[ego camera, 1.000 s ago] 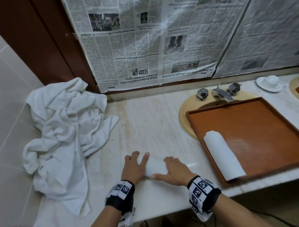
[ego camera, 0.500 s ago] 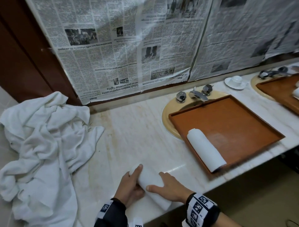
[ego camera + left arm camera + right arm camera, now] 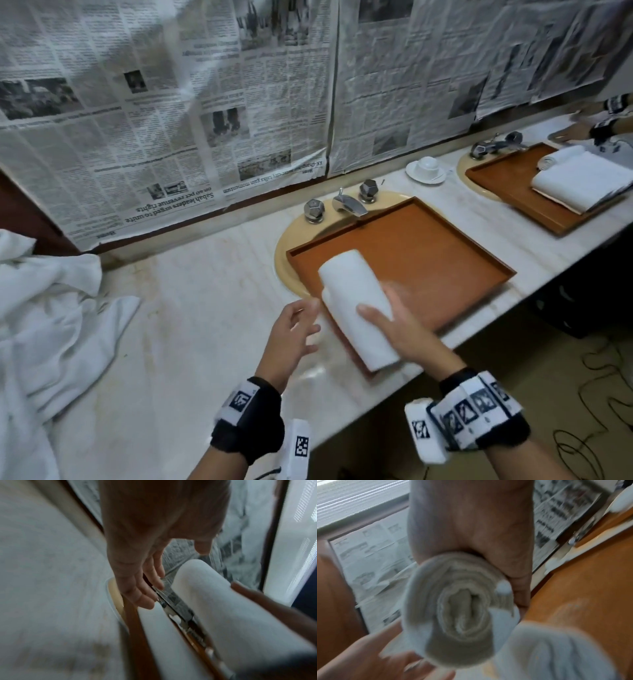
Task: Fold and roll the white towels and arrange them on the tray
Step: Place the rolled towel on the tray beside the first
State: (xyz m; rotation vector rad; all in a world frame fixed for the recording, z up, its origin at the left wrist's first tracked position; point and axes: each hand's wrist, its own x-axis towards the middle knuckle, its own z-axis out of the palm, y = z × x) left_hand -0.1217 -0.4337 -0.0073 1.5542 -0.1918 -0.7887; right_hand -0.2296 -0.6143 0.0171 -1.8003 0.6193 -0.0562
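Lifted rolled towel (image 3: 356,301) off tabletop (image 3: 191,329) since half second ago; now gripped in my right hand (image 3: 407,329), held above tray (image 3: 428,253) near its left edge, over second rolled towel (image 3: 373,353) already lying there. My left hand (image 3: 291,335) hovers just beside, fingers (image 3: 147,588) relaxed, spread, holding nothing. Unfolded towel pile (image 3: 44,322) far left.

The head camera looked down from above onto the counter (image 3: 191,329), facing the newspaper-covered wall (image 3: 164,113). The left wrist camera sat low and close, looking along the left hand (image 3: 137,566) toward the tray (image 3: 135,635). The right wrist camera was tight on the rolled towel (image 3: 458,609). All three shared towel and tray.
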